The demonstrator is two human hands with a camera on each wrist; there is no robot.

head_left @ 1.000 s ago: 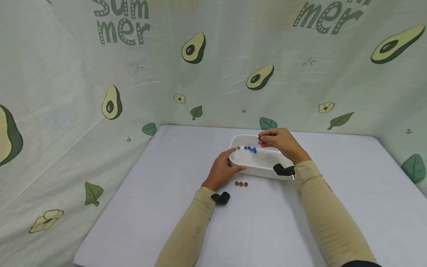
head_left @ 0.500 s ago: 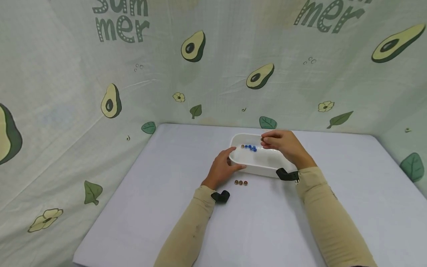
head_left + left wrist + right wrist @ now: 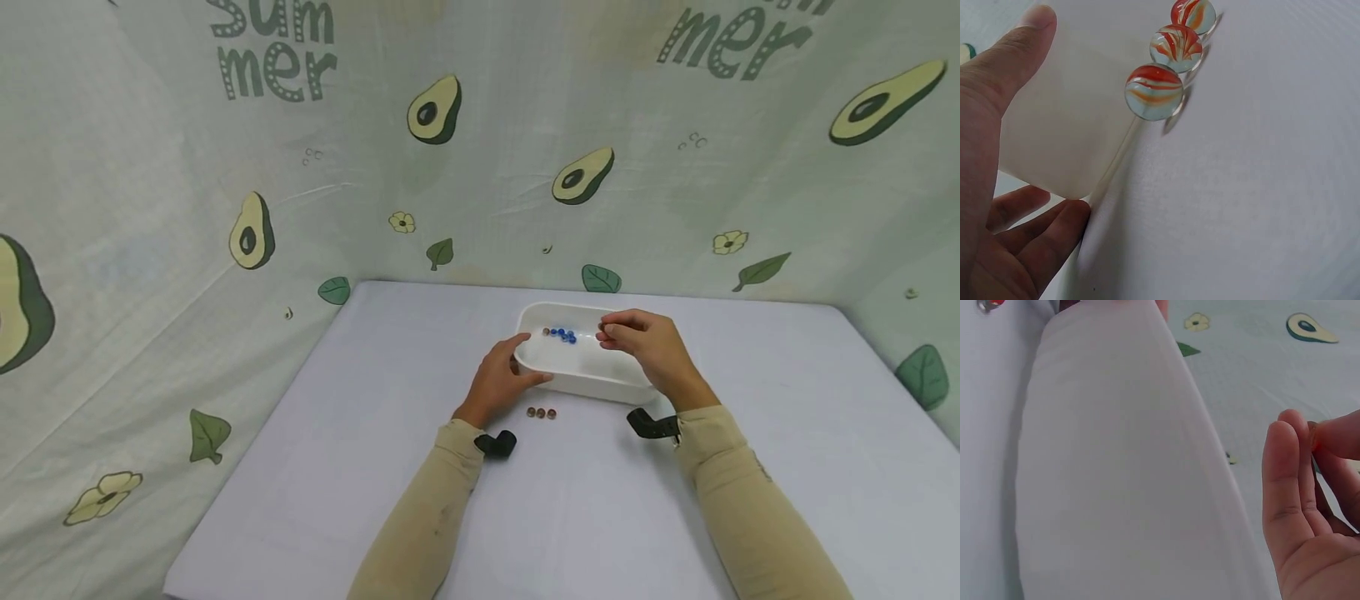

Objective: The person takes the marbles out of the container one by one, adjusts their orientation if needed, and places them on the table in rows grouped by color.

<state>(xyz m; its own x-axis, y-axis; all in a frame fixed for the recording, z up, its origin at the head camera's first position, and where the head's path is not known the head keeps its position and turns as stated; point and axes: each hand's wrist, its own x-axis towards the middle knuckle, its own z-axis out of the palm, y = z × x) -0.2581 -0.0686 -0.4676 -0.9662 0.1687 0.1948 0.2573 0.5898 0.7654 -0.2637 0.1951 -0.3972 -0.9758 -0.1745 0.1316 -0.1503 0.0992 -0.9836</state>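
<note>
At your left side, the printed cloth (image 3: 135, 192) hangs behind the white table (image 3: 300, 467). Next comes your left hand (image 3: 495, 383), which grips the left end of the white tray (image 3: 592, 385): your thumb lies against the front wall, and your fingers reach around the end.

Just in front of this tray, on the table, stand three clear marbles (image 3: 1154, 92) in a short row; they have red and orange swirls inside.

The tray is the only container. In it, toward the left half, you have one brownish marble (image 3: 546, 332) and, immediately right of it, a group of blue marbles (image 3: 562, 333). I count at least five blue ones, but they sit so close that the exact number I cannot tell.

Farther right, your right hand (image 3: 651, 346) is above the tray's right part. Its thumb and fingertips pinch one small reddish-brown piece (image 3: 1314, 432), mostly hidden between them.
</note>
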